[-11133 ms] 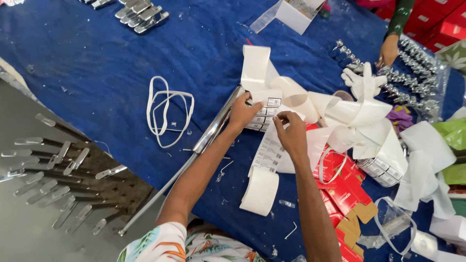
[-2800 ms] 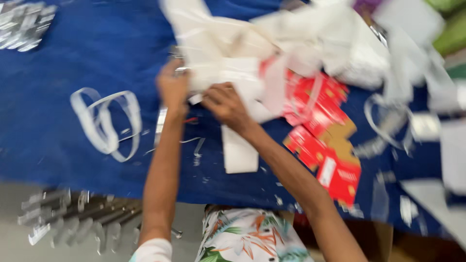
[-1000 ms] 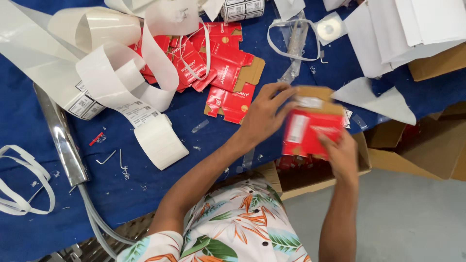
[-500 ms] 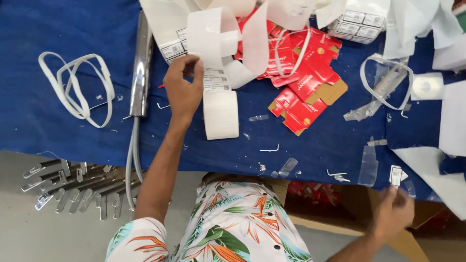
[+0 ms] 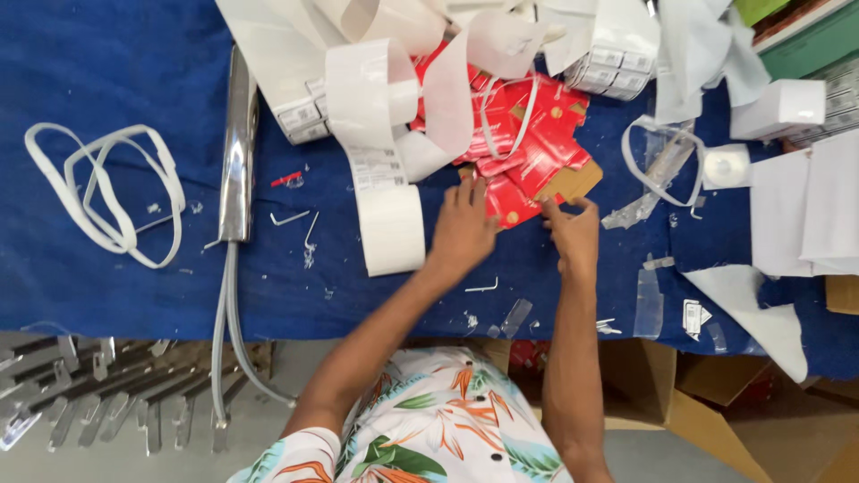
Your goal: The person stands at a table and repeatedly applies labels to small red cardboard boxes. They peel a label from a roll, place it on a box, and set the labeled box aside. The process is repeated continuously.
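A heap of flat red cardboard cartons [image 5: 528, 152] lies on the blue cloth [image 5: 107, 72] in front of me, partly under curling white paper strips [image 5: 385, 170]. My left hand [image 5: 463, 225] lies flat on the near edge of the heap, fingers spread over one red carton. My right hand [image 5: 573, 234] is beside it, with its fingertips at the corner of a carton whose brown inside [image 5: 570, 183] shows. Whether either hand has a firm hold of a carton is unclear.
A chrome metal bar with grey hoses [image 5: 238, 152] lies to the left, and a looped white band [image 5: 107, 192] further left. White boxes [image 5: 778, 107] and clear plastic scraps [image 5: 649, 300] sit to the right. Open brown boxes [image 5: 662, 394] stand below the table's edge, metal parts [image 5: 80, 394] at lower left.
My right hand has come up from the brown box below the table to the red cartons. My left hand has moved right, from the white strip to the heap's near edge.
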